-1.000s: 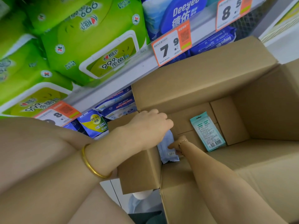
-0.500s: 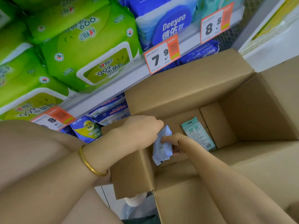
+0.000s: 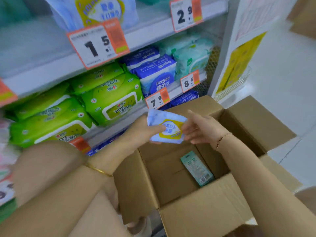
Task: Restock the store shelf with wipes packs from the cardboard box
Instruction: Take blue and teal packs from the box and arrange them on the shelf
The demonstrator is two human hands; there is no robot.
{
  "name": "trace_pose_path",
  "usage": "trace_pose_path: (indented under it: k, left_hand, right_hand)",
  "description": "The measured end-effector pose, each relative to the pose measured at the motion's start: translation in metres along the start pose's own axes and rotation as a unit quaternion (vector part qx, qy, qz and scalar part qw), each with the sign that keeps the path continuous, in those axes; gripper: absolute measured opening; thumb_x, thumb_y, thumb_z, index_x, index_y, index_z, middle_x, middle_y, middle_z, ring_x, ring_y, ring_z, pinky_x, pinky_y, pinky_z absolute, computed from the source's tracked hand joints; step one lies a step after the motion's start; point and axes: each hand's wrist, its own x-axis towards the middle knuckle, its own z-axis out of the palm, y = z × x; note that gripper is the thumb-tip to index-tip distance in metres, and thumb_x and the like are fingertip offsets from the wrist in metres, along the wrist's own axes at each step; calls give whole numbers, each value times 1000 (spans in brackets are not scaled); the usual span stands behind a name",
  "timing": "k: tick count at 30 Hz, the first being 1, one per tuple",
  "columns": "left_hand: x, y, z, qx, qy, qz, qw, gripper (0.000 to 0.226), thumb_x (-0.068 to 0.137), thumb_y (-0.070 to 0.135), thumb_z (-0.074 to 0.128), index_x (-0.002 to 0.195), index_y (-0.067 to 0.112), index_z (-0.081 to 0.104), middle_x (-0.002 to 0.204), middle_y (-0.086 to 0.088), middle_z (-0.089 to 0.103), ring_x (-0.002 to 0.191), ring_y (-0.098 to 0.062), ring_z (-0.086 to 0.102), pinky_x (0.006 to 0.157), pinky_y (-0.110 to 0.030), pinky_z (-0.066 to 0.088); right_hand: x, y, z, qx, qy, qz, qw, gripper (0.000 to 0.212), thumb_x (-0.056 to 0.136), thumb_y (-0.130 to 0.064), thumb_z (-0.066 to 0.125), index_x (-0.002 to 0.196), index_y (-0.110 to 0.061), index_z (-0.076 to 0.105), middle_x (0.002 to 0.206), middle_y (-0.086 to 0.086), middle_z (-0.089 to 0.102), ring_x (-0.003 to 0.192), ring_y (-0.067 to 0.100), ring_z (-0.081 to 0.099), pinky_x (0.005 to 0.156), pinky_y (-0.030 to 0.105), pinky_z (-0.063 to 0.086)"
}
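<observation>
A small light-blue wipes pack (image 3: 166, 129) with a yellow label is held above the far rim of the open cardboard box (image 3: 136, 182). My left hand (image 3: 142, 131) grips its left side, thumb across the front. My right hand (image 3: 200, 130) is beside the pack's right edge, its fingers loosely spread and their tips touching the pack. One teal wipes pack (image 3: 196, 168) lies flat on the box floor. The shelf (image 3: 51, 71) stands right behind the box, with a matching blue-and-yellow pack (image 3: 100, 11) on its top level.
Green wipes packs (image 3: 109, 100), blue Deeyeo packs (image 3: 157, 77) and pale teal packs (image 3: 191, 53) fill the middle shelf, with orange-and-white price tags (image 3: 97, 45) on the rails. Dark blue packs (image 3: 184, 98) sit on the level below. A white pillar (image 3: 239, 48) and pale floor lie to the right.
The blue pack has come up out of the box in my left hand. My right hand left the box floor and rose beside the pack. The view tilted up to show higher shelves.
</observation>
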Motion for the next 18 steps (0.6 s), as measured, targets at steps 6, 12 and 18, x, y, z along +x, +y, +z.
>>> trace_pose_path:
  k: [6,12,18]
  left_hand:
    - [-38,42,-30,-209,-21,-1,978,27,85,13,59,111,17,64,111,-7,71,98,-26,69,85,-50,54]
    - [-64,76,-53,-251,-30,46,966,35,75,28,58,108,17,63,101,-4,74,87,-21,72,74,-43,60]
    - [-73,92,-60,-281,41,143,948,25,75,17,61,100,19,62,99,3,73,89,-14,68,72,-26,56]
  right_hand:
    - [-27,-41,-3,-28,-31,-217,975,17,89,-18,60,106,-21,57,106,4,66,86,7,67,82,24,55]
    - [-43,-90,14,-1,-84,-287,954,41,79,-14,70,115,-4,55,108,16,67,92,29,67,83,40,57]
    - [-53,-120,43,221,-135,-299,918,38,79,-10,59,112,6,50,113,23,63,91,30,66,83,44,55]
